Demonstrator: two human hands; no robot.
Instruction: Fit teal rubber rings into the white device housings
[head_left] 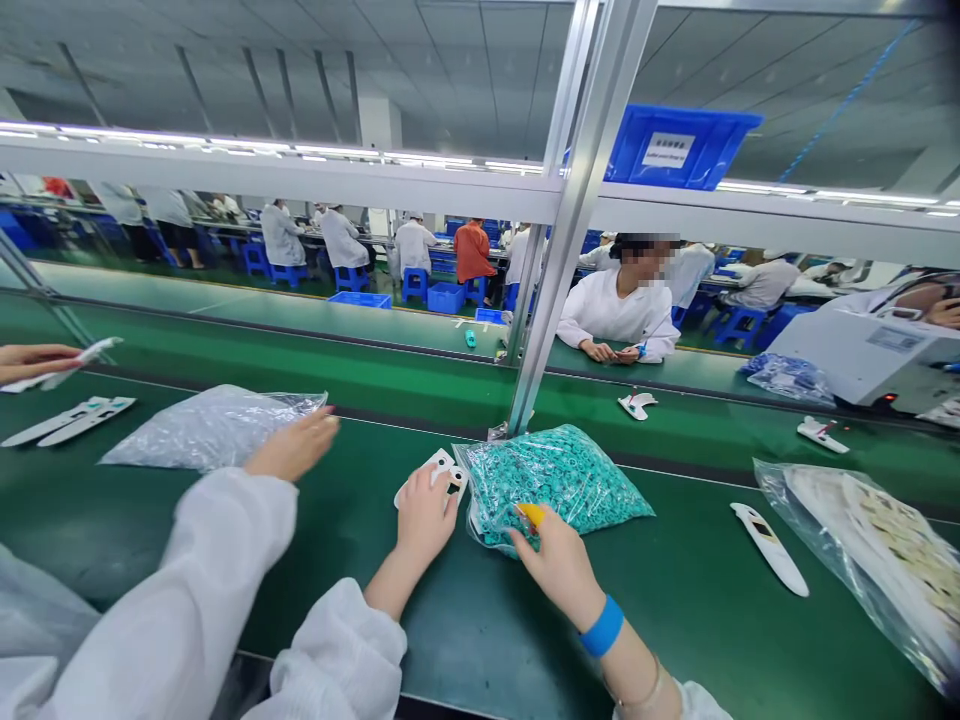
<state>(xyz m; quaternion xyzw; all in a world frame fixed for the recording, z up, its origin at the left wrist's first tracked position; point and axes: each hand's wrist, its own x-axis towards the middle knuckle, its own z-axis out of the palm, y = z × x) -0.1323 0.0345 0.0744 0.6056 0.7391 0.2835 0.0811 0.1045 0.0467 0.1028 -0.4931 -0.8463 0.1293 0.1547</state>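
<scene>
My left hand (424, 515) rests on the green belt and holds a white plastic shell (439, 468) with two round holes, tilted toward the bag beside it. That clear bag (559, 480) is full of small teal rings. My right hand (559, 565), with a blue wristband and a yellow finger cot, has its fingertips at the bag's near edge. Whether they pinch a ring is hidden by the back of the hand.
A co-worker's white-sleeved arm (292, 447) reaches to a clear bag (214, 425) at left. Near it lie white shells (71, 420). A white thermometer-like body (769, 548) and a bag of parts (862, 550) lie at right. A slanted metal post (570, 250) stands behind the teal bag. A person (622, 310) works across the belt.
</scene>
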